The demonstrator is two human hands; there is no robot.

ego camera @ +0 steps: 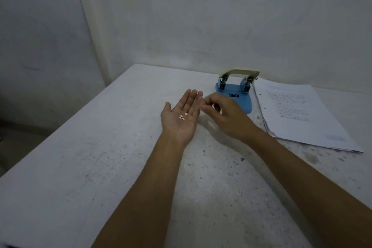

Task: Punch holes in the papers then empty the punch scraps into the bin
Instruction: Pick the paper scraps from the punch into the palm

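My left hand [182, 116] lay palm up and flat, fingers spread straight toward twelve o'clock, cupping four punch scraps [182, 117] loose at its centre; my right hand [223, 115] hovered just beside it at three o'clock, fingertips pinched together, whether on a scrap I could not tell; the punch [236, 91] stood at one o'clock, the papers [298, 115] beyond; no bin showed.

Scraps in an open palm at the bench

The left hand [182, 118] lies flat, palm up, over the white bench [96, 167], with a few white scraps [182, 117] on it. The right hand [225, 116], blurred, hovers just beside it with fingers [208, 100] curled. Behind stands a blue punch [235, 90]; papers [302, 115] lie to its right.
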